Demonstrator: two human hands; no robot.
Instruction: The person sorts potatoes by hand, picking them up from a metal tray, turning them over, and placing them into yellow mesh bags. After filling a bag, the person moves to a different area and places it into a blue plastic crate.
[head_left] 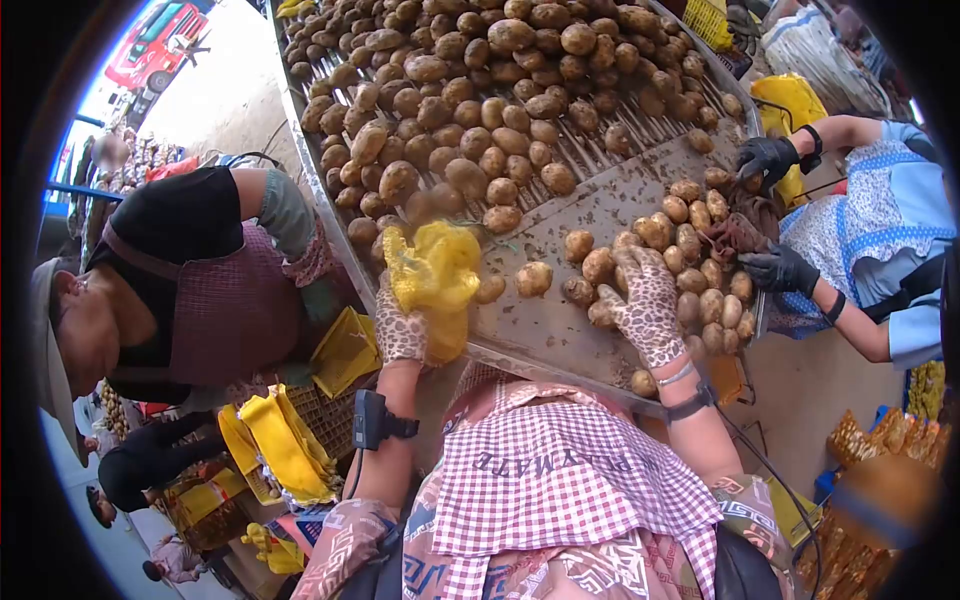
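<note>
My left hand (401, 328), in a leopard-print glove, grips a yellow mesh bag (440, 270) at the tray's near left edge. The bag hangs bunched, and its mouth is hard to make out. My right hand (648, 305), in a matching glove, reaches over the potatoes on the metal tray (540, 345). Its thumb and fingers curve around a potato (621, 279), partly hidden by the glove. Another potato (602, 314) lies against the thumb side. A single potato (534, 280) rests between my two hands.
A large heap of potatoes (470, 110) covers the slatted rollers beyond the tray. At right, a co-worker's black-gloved hands (775, 268) hold a brown cloth by the potatoes. Another person (200, 270) leans in at left. Yellow bags (285, 440) lie over a crate at lower left.
</note>
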